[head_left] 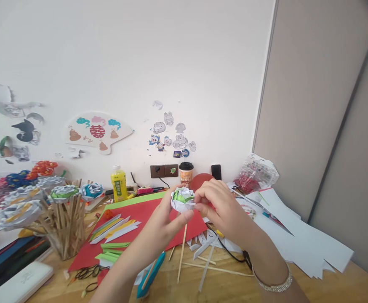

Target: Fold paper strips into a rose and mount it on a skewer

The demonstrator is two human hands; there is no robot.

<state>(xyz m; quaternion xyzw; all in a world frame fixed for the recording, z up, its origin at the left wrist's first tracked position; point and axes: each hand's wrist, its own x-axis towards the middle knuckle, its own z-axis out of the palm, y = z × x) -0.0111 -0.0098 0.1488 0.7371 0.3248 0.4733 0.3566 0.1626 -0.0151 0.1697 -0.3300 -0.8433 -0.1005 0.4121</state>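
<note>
Between my hands is a paper flower of folded white and green strips. My left hand is closed around its left side and underside, thumb below the petals. The thumb and fingertips of my right hand pinch the flower's right edge. A thin wooden stick slants down below the flower; whether it joins the flower is hidden by my left hand. Red paper lies under my hands, with folded white and yellow strips and green strips on it.
A cup of sticks with paper flowers stands left, near a yellow bottle. A lidded coffee cup is by the wall. White sheets cover the right side. A blue cutter and loose sticks lie in front.
</note>
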